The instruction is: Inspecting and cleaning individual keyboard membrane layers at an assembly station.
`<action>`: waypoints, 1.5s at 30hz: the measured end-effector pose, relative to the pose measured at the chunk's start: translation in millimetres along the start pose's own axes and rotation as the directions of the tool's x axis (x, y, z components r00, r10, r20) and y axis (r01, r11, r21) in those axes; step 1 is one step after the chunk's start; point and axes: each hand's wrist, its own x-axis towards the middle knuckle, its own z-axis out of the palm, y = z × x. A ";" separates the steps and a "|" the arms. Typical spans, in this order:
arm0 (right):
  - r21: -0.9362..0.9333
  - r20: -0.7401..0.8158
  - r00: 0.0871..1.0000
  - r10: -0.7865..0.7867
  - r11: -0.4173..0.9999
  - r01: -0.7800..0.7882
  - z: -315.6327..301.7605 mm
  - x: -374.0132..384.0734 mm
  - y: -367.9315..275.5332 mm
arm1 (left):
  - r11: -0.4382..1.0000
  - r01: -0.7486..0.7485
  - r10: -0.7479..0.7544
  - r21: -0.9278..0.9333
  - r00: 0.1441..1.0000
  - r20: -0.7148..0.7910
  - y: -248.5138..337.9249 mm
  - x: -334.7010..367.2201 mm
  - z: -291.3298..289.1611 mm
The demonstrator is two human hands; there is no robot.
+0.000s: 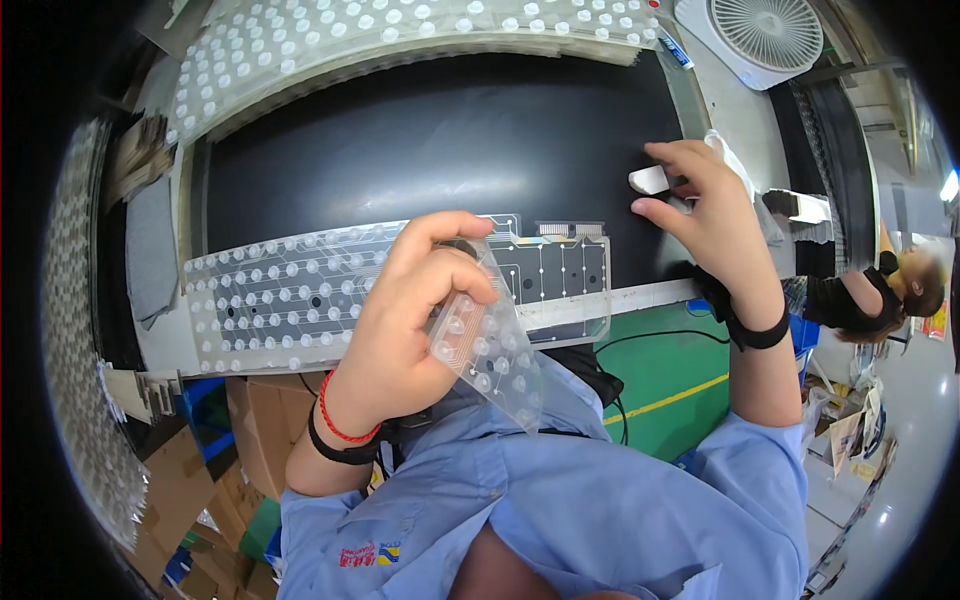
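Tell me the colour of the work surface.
The work surface is black; the head view shows it best.

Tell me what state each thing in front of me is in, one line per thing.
Left hand: closed on the clear dotted film.
Clear dotted film: raised flap, tilted.
Printed circuit sheet: spread out on the black mat.
Right hand: fingers curved.
White block: between right thumb and forefinger, grip unclear.
Electric fan: running or not, cannot tell.
Blue-and-white tube: lying on its side.

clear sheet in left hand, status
Left hand gripping clear sheet, tilted. Right hand around small white piece, grip unclear. In the way: left hand hides part of circuit sheet below.
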 end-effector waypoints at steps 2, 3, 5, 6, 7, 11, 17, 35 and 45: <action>-0.013 -0.069 0.997 0.035 0.999 -0.036 -10.6 -6.3 8.2 | 0.999 0.026 -0.027 -0.018 1.000 -0.013 -2.1 -1.6 0.8; -0.018 -0.136 0.988 0.068 0.997 -0.071 -17.1 -9.7 13.3 | 1.000 0.023 -0.024 -0.019 1.000 -0.013 -2.2 -2.1 0.5; -0.077 -0.242 0.969 0.056 0.994 -0.077 -24.2 -14.3 29.2 | 1.000 0.012 -0.012 0.001 1.000 -0.012 -2.5 -3.2 -0.3; -0.219 -0.256 0.967 -0.007 0.974 -0.050 -25.8 -18.8 47.0 | 1.000 0.005 -0.005 -0.001 1.000 -0.004 -2.2 -2.7 0.4; -0.358 -0.259 0.963 -0.071 0.933 -0.027 -24.8 -22.0 56.6 | 1.000 -0.002 0.002 0.009 1.000 -0.002 -3.3 -1.8 0.9; -0.170 -0.140 0.986 0.095 0.978 -0.118 -22.6 -24.6 56.3 | 1.000 0.029 -0.029 0.001 1.000 -0.007 -2.9 -1.8 2.5; -0.269 -0.383 0.923 -0.032 0.960 -0.078 -35.6 -12.3 51.8 | 1.000 0.023 -0.022 0.009 0.999 -0.028 -3.9 -3.0 2.9; -0.241 -0.029 0.997 -0.073 0.968 0.063 -37.3 -13.5 38.7 | 1.000 0.017 -0.017 0.002 1.000 -0.012 -2.0 -1.1 3.8; -0.037 0.088 0.991 -0.099 0.994 0.103 -14.8 -5.2 24.5 | 0.999 -0.003 0.002 0.046 1.000 0.013 -1.2 -0.3 -0.6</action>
